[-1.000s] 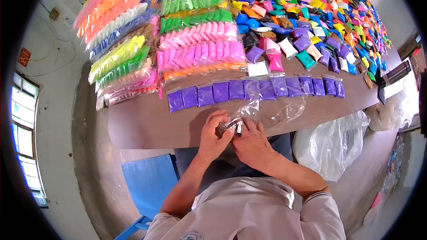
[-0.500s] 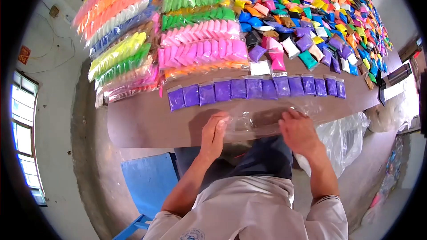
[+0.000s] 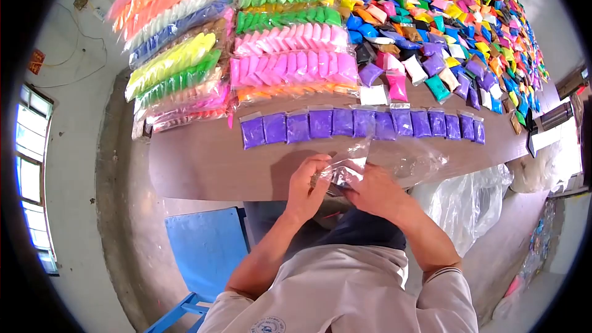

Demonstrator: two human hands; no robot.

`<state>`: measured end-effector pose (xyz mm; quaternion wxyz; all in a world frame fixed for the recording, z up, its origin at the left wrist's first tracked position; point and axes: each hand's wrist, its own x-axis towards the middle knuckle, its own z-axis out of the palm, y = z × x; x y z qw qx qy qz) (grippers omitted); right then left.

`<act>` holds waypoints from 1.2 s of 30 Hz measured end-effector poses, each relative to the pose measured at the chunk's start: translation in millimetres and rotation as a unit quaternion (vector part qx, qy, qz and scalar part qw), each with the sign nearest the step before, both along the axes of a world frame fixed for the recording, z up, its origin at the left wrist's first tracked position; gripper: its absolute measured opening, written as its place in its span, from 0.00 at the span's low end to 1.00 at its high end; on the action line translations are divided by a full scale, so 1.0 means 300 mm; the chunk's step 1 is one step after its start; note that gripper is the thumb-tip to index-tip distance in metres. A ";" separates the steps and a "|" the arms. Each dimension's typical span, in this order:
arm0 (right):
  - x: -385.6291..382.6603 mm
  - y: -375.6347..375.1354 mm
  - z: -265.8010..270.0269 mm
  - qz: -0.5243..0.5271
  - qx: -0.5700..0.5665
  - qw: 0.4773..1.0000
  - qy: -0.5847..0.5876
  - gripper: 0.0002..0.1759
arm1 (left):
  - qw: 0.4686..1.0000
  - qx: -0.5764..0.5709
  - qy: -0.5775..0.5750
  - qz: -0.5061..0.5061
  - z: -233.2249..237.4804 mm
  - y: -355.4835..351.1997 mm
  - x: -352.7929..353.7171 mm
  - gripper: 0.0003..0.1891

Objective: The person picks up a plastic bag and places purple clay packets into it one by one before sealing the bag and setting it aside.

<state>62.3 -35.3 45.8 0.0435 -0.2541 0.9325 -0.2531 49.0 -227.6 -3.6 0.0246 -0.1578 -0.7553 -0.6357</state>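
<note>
A clear plastic bag (image 3: pixel 351 163) is between my hands at the table's front edge, its top raised and a loose part spreading to the right. My left hand (image 3: pixel 308 182) grips its left side, with thumb and fingers closed on the film. My right hand (image 3: pixel 376 191) holds the bag from the right, its fingertips partly hidden by the plastic. Just beyond my hands lies a row of purple packets (image 3: pixel 320 123), side by side on the brown table (image 3: pixel 203 163).
Bagged rows of colourful packets (image 3: pixel 290 68) are stacked at the back left. A large heap of loose mixed packets (image 3: pixel 431 12) covers the back right. A blue chair (image 3: pixel 206 243) stands at the lower left, and crumpled clear plastic (image 3: pixel 472 200) hangs at the right.
My right hand has moved left, close to my left hand. The bag, stretched flat between them before, is now bunched and raised. The view has shifted slightly.
</note>
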 end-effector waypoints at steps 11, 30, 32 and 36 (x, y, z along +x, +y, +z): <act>0.034 0.048 0.026 -0.066 0.033 0.996 0.051 0.15 | 0.997 -0.059 0.043 0.041 -0.006 0.029 0.007 0.08; 0.055 0.011 0.032 -0.039 0.036 0.998 0.036 0.20 | 1.000 -0.008 0.012 0.022 0.013 0.027 0.008 0.16; 0.067 0.025 0.053 -0.052 0.027 0.996 0.070 0.19 | 0.999 -0.007 -0.020 0.039 0.005 0.020 0.015 0.16; 0.152 0.163 0.221 -0.024 -0.186 0.977 0.099 0.10 | 0.998 0.008 -0.039 0.054 -0.012 0.032 0.015 0.14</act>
